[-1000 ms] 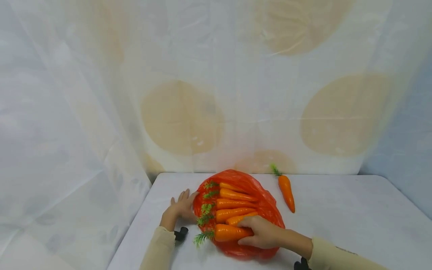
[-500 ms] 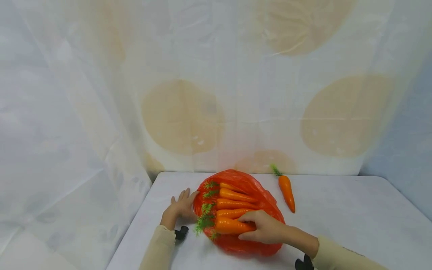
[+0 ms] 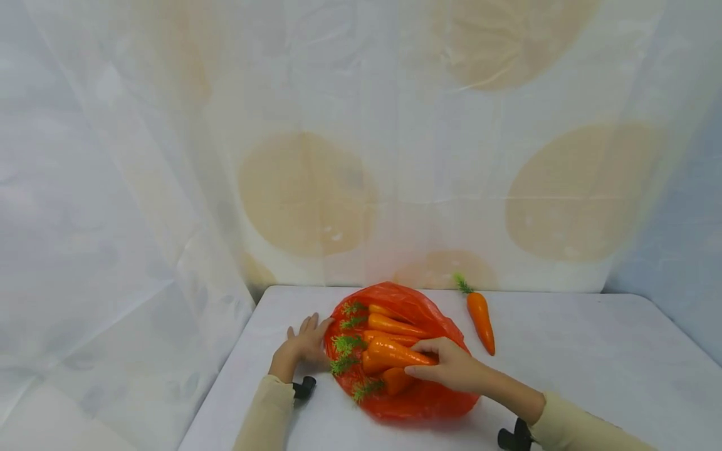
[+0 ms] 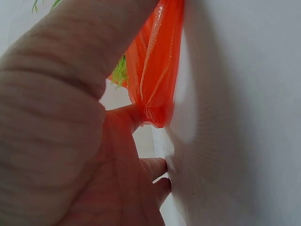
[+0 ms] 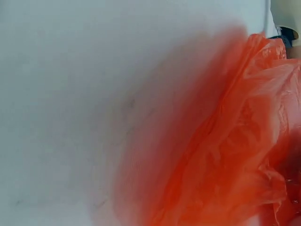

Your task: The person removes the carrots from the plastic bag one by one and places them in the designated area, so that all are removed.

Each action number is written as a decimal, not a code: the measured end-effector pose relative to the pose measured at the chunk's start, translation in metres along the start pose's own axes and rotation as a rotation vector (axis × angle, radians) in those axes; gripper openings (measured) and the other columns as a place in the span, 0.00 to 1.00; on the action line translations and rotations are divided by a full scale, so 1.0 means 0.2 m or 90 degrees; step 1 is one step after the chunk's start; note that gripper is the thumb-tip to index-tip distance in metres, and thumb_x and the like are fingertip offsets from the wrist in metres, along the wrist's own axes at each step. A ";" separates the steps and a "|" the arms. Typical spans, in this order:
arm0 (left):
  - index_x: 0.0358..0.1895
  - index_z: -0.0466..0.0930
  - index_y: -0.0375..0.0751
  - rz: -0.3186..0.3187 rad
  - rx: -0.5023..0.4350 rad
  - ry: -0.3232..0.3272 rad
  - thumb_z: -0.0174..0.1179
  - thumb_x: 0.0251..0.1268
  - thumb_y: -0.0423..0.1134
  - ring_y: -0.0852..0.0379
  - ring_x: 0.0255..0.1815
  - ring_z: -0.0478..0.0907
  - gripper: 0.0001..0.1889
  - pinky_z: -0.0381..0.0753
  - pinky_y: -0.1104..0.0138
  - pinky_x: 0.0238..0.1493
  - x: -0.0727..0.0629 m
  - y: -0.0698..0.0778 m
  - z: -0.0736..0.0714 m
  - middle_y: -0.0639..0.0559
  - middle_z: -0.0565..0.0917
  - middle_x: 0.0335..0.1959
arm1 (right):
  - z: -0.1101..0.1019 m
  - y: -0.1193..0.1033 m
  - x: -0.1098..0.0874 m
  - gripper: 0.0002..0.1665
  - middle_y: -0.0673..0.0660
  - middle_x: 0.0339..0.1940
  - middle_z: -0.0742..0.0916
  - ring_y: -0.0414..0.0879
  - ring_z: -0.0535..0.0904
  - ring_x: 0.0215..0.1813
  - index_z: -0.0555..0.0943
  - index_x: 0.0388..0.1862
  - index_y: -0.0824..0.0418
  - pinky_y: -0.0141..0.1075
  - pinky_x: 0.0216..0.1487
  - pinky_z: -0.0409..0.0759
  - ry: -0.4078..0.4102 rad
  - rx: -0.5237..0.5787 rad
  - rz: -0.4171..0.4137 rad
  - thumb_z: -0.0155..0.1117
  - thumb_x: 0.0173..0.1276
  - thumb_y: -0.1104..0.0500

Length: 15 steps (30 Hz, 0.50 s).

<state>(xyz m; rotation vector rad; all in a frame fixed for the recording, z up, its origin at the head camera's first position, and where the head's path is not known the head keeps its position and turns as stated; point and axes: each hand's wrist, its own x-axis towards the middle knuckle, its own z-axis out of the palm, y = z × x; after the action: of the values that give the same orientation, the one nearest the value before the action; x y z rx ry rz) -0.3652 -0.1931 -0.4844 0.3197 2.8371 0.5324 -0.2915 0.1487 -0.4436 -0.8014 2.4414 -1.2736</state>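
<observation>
In the head view a red plastic bag lies spread on the white table, with several orange carrots with green tops on it. My right hand pinches one carrot near its narrow end, over the others. Partly under that carrot, another carrot lies at the near side. My left hand rests at the bag's left edge with its fingers spread. The left wrist view shows a finger against the red plastic bag. My right hand's fingers are not clearly visible in the right wrist view.
A lone carrot lies on the white table right of the bag, its green top toward the back edge. A patterned curtain hangs behind the table and along its left side.
My right hand has moved the front carrot away from me and slightly right, across the others, uncovering a carrot below it. The left hand stays in place.
</observation>
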 end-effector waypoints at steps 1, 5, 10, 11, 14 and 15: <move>0.77 0.56 0.49 0.000 0.001 0.000 0.77 0.43 0.50 0.32 0.80 0.43 0.55 0.36 0.26 0.69 0.00 0.00 0.00 0.34 0.47 0.80 | -0.01 0.00 0.00 0.13 0.48 0.38 0.85 0.43 0.78 0.40 0.84 0.48 0.50 0.30 0.40 0.82 0.004 0.005 0.010 0.66 0.68 0.47; 0.77 0.56 0.50 0.000 -0.002 0.000 0.76 0.42 0.51 0.32 0.80 0.42 0.55 0.36 0.26 0.69 0.00 0.00 0.00 0.34 0.47 0.80 | -0.04 0.00 0.00 0.18 0.51 0.41 0.85 0.47 0.78 0.42 0.83 0.51 0.53 0.32 0.42 0.83 0.021 0.027 0.045 0.67 0.68 0.46; 0.77 0.56 0.50 0.000 -0.004 0.000 0.76 0.43 0.51 0.32 0.80 0.42 0.55 0.36 0.26 0.69 0.01 0.00 0.01 0.34 0.46 0.80 | -0.08 0.00 -0.01 0.22 0.53 0.41 0.83 0.48 0.77 0.42 0.82 0.52 0.56 0.33 0.41 0.83 0.055 0.043 0.069 0.67 0.67 0.44; 0.77 0.56 0.50 -0.001 -0.003 -0.001 0.76 0.43 0.51 0.32 0.80 0.42 0.55 0.36 0.26 0.69 0.01 0.00 0.01 0.34 0.46 0.80 | -0.09 0.00 -0.02 0.22 0.53 0.40 0.83 0.48 0.77 0.41 0.82 0.52 0.56 0.33 0.41 0.83 0.064 0.042 0.069 0.67 0.67 0.45; 0.77 0.56 0.50 -0.004 -0.003 0.000 0.77 0.42 0.50 0.32 0.80 0.43 0.55 0.36 0.27 0.70 0.01 0.00 0.01 0.35 0.47 0.80 | -0.12 0.01 -0.02 0.23 0.54 0.39 0.82 0.48 0.76 0.39 0.81 0.53 0.59 0.33 0.38 0.82 0.085 0.052 0.071 0.67 0.67 0.45; 0.77 0.56 0.50 -0.005 -0.003 0.000 0.77 0.42 0.50 0.33 0.80 0.43 0.55 0.36 0.27 0.70 0.02 0.00 0.01 0.35 0.47 0.80 | -0.13 0.02 -0.02 0.23 0.55 0.39 0.82 0.48 0.76 0.39 0.81 0.53 0.60 0.32 0.38 0.82 0.093 0.059 0.072 0.67 0.67 0.46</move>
<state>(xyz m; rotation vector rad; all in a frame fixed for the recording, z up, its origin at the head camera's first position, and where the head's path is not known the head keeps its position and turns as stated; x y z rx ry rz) -0.3676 -0.1920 -0.4868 0.3069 2.8352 0.5369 -0.3008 0.1698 -0.4318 -0.5562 2.4770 -1.4361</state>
